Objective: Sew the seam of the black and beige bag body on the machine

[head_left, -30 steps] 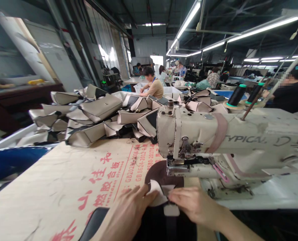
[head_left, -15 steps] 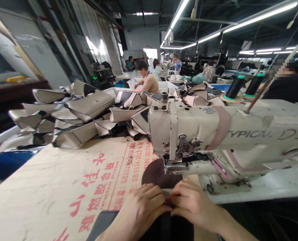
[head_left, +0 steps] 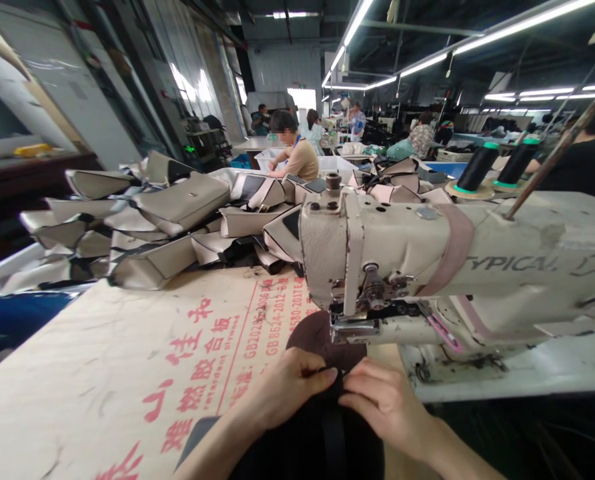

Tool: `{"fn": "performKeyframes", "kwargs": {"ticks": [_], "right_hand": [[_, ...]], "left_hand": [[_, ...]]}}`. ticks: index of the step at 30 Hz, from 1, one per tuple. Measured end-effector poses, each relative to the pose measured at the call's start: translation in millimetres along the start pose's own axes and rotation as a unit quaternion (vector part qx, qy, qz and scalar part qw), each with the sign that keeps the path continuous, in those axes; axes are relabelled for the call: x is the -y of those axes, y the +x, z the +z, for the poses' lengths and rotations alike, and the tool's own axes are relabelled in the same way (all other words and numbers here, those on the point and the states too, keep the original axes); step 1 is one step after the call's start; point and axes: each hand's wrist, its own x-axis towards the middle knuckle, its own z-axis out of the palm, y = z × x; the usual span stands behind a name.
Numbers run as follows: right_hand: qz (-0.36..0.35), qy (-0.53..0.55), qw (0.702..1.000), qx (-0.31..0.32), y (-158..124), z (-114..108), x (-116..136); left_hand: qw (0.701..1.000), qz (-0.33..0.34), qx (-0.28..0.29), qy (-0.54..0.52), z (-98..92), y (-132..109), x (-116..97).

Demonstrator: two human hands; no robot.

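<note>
matt black fabric, rough plywood board

The left hand and right hand sit side by side, backs up, just in front of the sewing machine. Their fingers curl inward and nearly meet at the tips. The left forearm and right forearm angle in from below.
</note>
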Motion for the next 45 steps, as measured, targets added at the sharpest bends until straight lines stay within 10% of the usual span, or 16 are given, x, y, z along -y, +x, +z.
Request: {"fn": "performKeyframes", "kwargs": {"ticks": [18,29,45], "right_hand": [[-0.035,-0.101,0.991,0.080,7,-1,12],[0.012,-0.032,0.998,0.046,12,-1,10],[0.063,-0.032,0.996,0.063,21,1,8]], "left_hand": [[0.993,0.023,-0.104,-0.057,1.9,-17,6],[0.915,0.227,-0.154,0.295,11.0,-44,13],[0.957,0.171,-0.152,0.179,5.2,-23,10]]}}
